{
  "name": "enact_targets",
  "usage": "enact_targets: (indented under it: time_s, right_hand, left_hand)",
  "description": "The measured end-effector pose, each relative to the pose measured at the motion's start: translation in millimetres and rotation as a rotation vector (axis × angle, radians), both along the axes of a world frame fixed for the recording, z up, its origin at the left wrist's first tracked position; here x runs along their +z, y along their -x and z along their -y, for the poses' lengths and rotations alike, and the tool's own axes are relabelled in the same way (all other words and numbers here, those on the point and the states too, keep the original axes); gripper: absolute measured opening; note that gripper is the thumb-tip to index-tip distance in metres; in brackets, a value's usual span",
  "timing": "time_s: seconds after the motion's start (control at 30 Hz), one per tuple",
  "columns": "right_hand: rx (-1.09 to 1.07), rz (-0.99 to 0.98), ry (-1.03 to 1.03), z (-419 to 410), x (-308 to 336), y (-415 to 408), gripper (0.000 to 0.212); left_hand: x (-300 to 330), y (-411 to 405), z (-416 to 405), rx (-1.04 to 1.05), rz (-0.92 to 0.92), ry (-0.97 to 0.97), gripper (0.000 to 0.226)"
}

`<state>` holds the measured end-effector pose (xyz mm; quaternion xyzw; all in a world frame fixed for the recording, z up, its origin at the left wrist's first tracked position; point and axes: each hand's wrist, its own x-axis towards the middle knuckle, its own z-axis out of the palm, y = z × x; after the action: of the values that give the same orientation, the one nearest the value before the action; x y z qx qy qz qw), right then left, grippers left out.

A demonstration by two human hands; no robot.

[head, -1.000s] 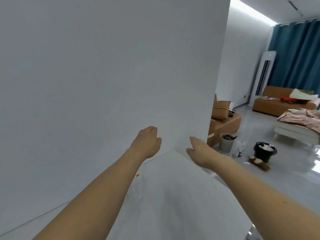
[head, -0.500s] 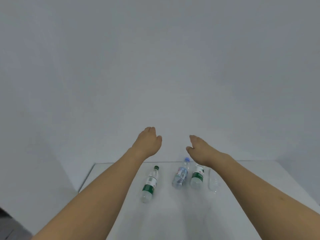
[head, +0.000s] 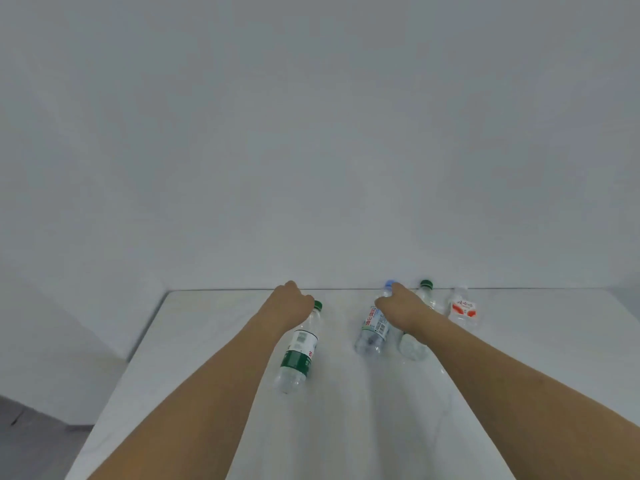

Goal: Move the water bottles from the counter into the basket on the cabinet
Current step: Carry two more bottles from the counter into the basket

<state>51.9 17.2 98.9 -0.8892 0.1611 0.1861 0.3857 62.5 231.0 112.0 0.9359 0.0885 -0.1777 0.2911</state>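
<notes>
Four clear plastic water bottles lie near the back edge of the white counter point(head: 214, 341). The left hand point(head: 289, 306) rests on the neck of the green-capped bottle point(head: 298, 351); I cannot tell if its grip is closed. The right hand point(head: 401, 306) reaches over the blue-capped bottle point(head: 372, 329) with its grip loose and apart, beside another green-capped bottle point(head: 414, 346) and a red-labelled bottle point(head: 463, 308).

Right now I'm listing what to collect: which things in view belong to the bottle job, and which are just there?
Part of the job:
- left green-capped bottle
- blue-capped bottle
- right green-capped bottle
- red-labelled bottle
- counter
- left hand
- right hand

Just there:
- wall

The basket is not in view.
</notes>
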Motion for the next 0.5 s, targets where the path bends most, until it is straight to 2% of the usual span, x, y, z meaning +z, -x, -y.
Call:
enact_targets:
  time_s: [0.07, 0.2, 0.27, 0.37, 0.5]
  right_hand:
    - [-0.155, -0.025, -0.077, -11, -32, -24, 0.042]
    - [-0.328, -0.068, -0.066, -23, -103, -69, 0.073]
    - [-0.381, -0.078, -0.039, -19, -135, -93, 0.079]
    - [-0.420, -0.118, 0.045, -6, -172, -125, 0.079]
    - [-0.486, -0.011, 0.160, 2, -201, -136, 0.071]
  left_hand:
    - [-46, -18, 2, 0.040, -0.105, 0.027, 0.031]
    - [-133, -51, 14, 0.063, -0.180, -0.033, 0.051]
    - [-170, -57, 18, 0.045, -0.142, -0.134, 0.058]
    - [-212, -55, 18, 0.070, 0.045, -0.241, 0.057]
    - [-229, -60, 16, 0.089, 0.131, -0.254, 0.049]
